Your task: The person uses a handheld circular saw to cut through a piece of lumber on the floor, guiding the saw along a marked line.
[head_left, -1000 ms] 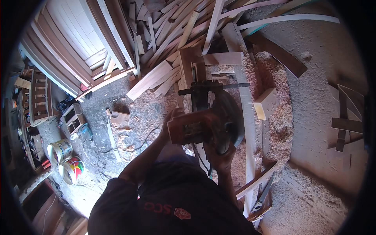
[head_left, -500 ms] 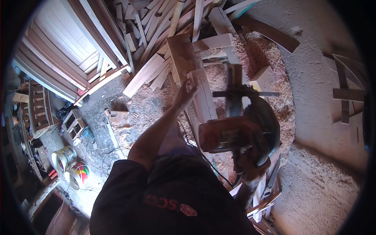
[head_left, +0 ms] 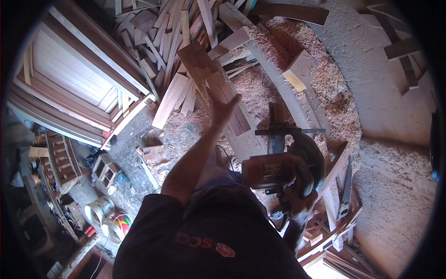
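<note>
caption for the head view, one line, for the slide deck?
Left hand on a brown wooden board, right hand gripping a circular saw over sawdust-covered floor strewn with offcuts.

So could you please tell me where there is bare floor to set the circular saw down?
Bare grey concrete floor lies right of the sawdust heap, and a smaller patch sits below the pale wooden door frame. The offcut pile at top is crowded, as is the long plank by the left hand.
</note>
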Tool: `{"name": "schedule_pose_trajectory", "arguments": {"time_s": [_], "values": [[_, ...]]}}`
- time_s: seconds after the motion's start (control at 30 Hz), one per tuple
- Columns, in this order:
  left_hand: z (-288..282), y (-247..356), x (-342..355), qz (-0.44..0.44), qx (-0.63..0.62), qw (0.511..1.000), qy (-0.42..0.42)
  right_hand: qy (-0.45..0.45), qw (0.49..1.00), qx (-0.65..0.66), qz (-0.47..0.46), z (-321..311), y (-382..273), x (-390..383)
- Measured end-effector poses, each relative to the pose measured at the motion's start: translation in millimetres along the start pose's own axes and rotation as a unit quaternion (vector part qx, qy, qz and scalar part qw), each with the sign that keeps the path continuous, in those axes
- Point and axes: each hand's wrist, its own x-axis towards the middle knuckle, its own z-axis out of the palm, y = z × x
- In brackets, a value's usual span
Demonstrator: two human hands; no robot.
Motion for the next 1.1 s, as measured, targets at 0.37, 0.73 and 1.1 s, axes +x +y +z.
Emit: {"name": "schedule_pose_trajectory", "arguments": {"time_s": [0.37,0.73,1.1], "values": [[24,-10,-43,-0.012,-0.021,0.998,0.049,0.016,0.997,0.013,0.071,-11,7,-17],[22,-38,15,0.049,-0.019,0.997,0.055,-0.079,0.996,-0.046,0.006,-17,-5,-8],[-144,69,57,0.339,0.291,0.856,-0.26,-0.265,0.963,-0.04,-0.023,32,-22,7]]}}
